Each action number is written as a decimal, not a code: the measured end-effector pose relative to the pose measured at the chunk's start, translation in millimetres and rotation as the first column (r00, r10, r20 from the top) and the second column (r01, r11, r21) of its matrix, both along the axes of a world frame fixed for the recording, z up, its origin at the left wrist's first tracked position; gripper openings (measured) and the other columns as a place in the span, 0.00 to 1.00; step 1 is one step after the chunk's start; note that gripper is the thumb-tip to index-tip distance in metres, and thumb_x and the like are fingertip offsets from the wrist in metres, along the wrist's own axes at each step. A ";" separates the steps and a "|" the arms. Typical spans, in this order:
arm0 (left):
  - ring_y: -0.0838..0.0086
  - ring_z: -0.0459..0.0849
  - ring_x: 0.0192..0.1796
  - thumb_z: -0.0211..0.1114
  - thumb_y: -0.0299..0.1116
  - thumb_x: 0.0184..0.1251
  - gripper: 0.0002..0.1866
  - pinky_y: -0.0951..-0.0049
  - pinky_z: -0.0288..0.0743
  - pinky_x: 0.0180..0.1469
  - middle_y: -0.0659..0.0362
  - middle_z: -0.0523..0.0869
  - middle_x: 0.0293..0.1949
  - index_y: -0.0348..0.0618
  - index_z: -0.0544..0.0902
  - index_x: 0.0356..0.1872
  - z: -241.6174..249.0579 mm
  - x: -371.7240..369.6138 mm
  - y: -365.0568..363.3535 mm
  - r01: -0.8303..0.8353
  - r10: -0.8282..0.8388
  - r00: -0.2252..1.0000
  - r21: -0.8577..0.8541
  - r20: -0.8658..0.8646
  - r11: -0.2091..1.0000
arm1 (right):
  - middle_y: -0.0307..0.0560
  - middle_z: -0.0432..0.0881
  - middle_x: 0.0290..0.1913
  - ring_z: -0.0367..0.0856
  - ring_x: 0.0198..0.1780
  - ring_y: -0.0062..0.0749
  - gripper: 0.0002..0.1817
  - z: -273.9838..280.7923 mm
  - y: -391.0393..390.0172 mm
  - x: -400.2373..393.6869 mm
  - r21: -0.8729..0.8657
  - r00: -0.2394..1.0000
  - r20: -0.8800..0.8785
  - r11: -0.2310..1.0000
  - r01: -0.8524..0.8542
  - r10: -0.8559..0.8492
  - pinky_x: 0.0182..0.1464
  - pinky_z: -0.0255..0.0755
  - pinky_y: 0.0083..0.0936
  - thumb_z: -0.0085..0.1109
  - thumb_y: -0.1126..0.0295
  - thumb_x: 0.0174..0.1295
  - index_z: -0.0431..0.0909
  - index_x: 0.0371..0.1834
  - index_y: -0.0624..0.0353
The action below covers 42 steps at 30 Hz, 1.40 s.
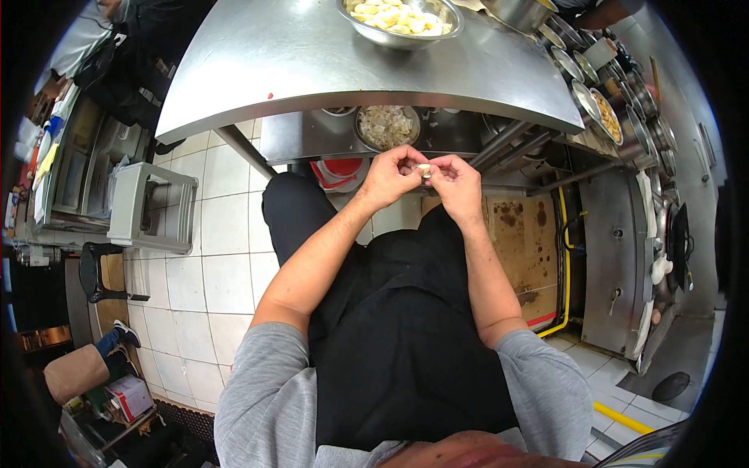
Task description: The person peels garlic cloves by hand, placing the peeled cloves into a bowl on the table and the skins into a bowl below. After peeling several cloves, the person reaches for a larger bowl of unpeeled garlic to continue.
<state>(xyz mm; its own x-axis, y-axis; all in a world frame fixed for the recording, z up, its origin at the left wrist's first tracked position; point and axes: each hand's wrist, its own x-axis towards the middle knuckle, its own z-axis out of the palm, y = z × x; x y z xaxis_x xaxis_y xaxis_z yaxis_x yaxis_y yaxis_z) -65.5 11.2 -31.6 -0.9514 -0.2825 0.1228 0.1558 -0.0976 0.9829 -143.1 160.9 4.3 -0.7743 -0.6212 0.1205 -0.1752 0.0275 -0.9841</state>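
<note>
Between the fingertips of both hands is a small pale garlic clove (424,169). My left hand (392,178) pinches it from the left, and my right hand (457,187) pinches it from the other side. Both hands are in front of the table edge, above my lap. Just beyond them, on the lower shelf, a metal bowl (360,141) holds papery, pale skins (388,127). Up on the table, a steel bowl (406,39) is heaped with pale yellow peeled cloves (394,15).
The steel table (257,54) curves across the front, its legs slanting down. Under it stands a red and white container (340,171). A grey stool (156,210) is on the tiled floor to the left. Pots and bowls line the right counter. Other people are partly visible at the edges.
</note>
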 end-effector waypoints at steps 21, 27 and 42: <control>0.77 0.85 0.41 0.65 0.22 0.66 0.08 0.75 0.82 0.46 0.57 0.85 0.40 0.35 0.79 0.44 -5.0 -3.0 -1.6 0.050 -0.027 0.997 0.339 -0.071 0.940 | 0.43 0.84 0.38 0.84 0.39 0.21 0.11 1.6 -2.6 2.7 -0.059 0.991 0.090 0.994 -0.092 0.097 0.45 0.79 0.18 0.59 0.80 0.65 0.78 0.49 0.67; 0.75 0.85 0.40 0.64 0.19 0.63 0.08 0.74 0.82 0.45 0.56 0.84 0.40 0.36 0.78 0.43 -3.6 -2.3 -3.4 0.082 -0.068 0.996 0.365 -0.051 0.927 | 0.43 0.85 0.39 0.84 0.40 0.21 0.11 1.6 1.4 -4.4 0.040 0.990 0.040 0.990 -0.135 0.134 0.46 0.79 0.19 0.59 0.80 0.65 0.78 0.50 0.66; 0.80 0.84 0.40 0.66 0.21 0.64 0.08 0.78 0.81 0.44 0.60 0.84 0.40 0.37 0.78 0.43 -5.6 -4.4 -0.1 0.112 -0.101 0.994 0.333 -0.049 0.936 | 0.45 0.86 0.36 0.85 0.37 0.22 0.10 2.6 -0.9 0.0 0.080 0.995 0.055 0.993 -0.089 0.085 0.41 0.80 0.20 0.59 0.79 0.63 0.80 0.47 0.67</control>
<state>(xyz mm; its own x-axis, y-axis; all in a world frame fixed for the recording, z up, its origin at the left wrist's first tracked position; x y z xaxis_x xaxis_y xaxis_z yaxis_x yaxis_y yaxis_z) -69.9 11.1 -37.2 -0.9753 -0.2098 0.0683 0.1562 -0.4379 0.8854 -143.1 160.0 6.8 -0.7208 -0.6925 0.0281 -0.1300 0.0952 -0.9869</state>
